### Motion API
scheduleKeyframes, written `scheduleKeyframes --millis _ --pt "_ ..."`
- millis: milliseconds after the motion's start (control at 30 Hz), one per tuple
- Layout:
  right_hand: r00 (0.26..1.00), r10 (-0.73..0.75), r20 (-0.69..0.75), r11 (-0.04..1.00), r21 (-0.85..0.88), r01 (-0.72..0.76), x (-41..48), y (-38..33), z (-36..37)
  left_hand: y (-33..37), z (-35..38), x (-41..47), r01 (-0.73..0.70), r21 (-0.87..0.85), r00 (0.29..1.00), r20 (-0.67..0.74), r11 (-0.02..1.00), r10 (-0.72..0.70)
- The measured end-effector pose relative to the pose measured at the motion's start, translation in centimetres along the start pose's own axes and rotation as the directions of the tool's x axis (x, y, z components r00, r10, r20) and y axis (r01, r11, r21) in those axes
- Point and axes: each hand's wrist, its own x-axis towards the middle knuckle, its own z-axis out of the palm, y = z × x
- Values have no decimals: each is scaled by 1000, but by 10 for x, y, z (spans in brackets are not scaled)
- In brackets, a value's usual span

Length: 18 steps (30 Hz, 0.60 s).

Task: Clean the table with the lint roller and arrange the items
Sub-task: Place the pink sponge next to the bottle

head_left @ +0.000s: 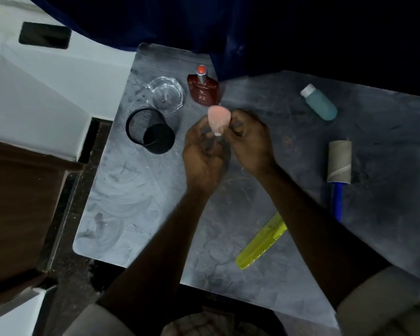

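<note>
Both hands (228, 144) pinch pink object (218, 118) above table (136, 214).

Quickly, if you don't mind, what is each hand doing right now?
Left hand: closed on the pink object.
Right hand: fingers curled shut, pinching the same pink object.

You've got a grey marbled table (155, 202), paler and smeary at its left end; black mesh cup (150, 130) beside a clear glass dish (166, 93); dark red bottle (204, 89) with orange cap right of the dish; pale pink piece (218, 118) just below that bottle; teal bottle (320, 105), white cap; grey-brown lint roller (339, 163), blue handle; yellow-green comb (261, 242).
</note>
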Motion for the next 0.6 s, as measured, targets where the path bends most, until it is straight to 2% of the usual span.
scheduleKeyframes --millis 200,300,400,600 --pt "1000 29 -1 1000 -4 -29 36 -9 39 -12 -4 34 21 11 1000 11 1000 -22" --pt "1000 21 11 999 -34 -21 46 -11 49 -21 -5 45 19 83 999 39 996 -22" --pt "1000 6 9 998 -65 -6 52 -12 53 -23 -5 50 77 -18 995 65 997 -76" --pt "999 -12 35 996 -89 15 50 -10 62 -36 -10 50 124 -96 990 72 988 -118"
